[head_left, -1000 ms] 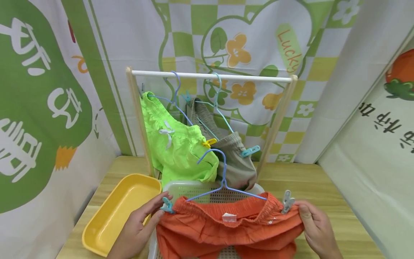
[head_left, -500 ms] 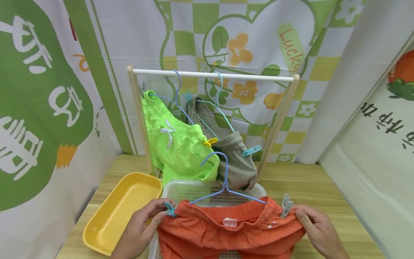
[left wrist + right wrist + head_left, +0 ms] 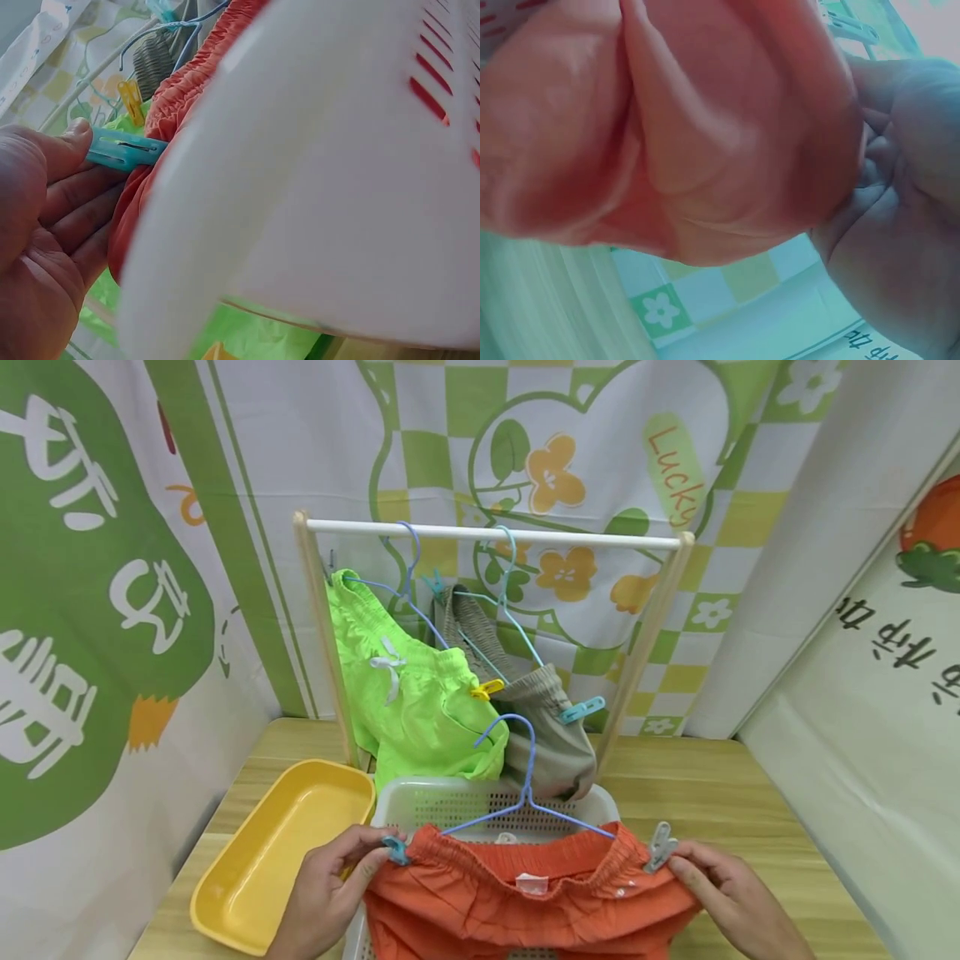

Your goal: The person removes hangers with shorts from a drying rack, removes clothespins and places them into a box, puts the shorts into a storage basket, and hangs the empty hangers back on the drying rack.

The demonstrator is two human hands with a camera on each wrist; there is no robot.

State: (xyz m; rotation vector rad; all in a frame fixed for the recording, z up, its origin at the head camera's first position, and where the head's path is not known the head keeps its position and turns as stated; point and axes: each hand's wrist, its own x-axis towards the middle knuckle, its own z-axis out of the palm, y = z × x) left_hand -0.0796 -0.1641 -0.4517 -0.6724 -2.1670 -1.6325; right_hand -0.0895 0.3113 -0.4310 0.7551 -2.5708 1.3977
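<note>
The white basket (image 3: 427,797) stands on the table (image 3: 720,802) in front of the rack (image 3: 480,533), and the orange shorts (image 3: 525,914) are held stretched above it, hiding much of its inside. They show through its slots in the left wrist view; whether the legs rest in it, I cannot tell. Something small and pale (image 3: 506,838) shows at the basket, just behind the shorts' waist, too little of it to name. Just beside the basket, on the left, lies the yellow tray (image 3: 277,852), its smooth floor in view. The left hand (image 3: 326,889) pinches the blue peg (image 3: 395,851) clipped at one end of the waist. The right hand (image 3: 731,889) pinches the orange shorts at the other end, beside the grey peg (image 3: 660,847); whether it touches that peg, I cannot tell. The hanger (image 3: 530,768) runs into the waist, hook up. Green shorts (image 3: 420,718) and grey shorts (image 3: 562,752) hang from the rack, behind the basket.
</note>
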